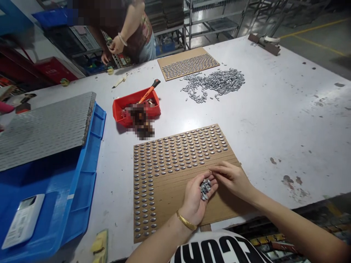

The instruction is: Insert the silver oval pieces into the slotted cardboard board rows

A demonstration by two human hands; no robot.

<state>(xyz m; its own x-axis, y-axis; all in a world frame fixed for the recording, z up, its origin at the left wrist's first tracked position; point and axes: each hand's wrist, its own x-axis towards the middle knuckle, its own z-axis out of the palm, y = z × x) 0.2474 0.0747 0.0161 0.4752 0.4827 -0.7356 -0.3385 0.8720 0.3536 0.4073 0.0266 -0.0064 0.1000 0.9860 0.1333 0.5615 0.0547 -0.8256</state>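
My left hand (192,197) is palm up and cupped, with a gold bangle at the wrist. A small heap of silver oval metal pieces (205,189) lies in its curled palm. My right hand (233,179) is beside its fingertips, thumb and fingers pinched together; whatever is between them is too small or hidden. Both hands are above a ridged cardboard sheet (170,193). Neat rows of the same metal pieces (170,171) cover the sheet's far part and a strip down its left side. Bare cardboard shows around my hands.
Loose metal pieces (225,81) are heaped farther back, near another cardboard sheet (175,60) with rows. A red bin (117,113) holds an orange-and-black-handled tool (145,95). At left stands a blue crate (78,193) with a grey stack (49,128). Across the table is another person's hand (117,44).
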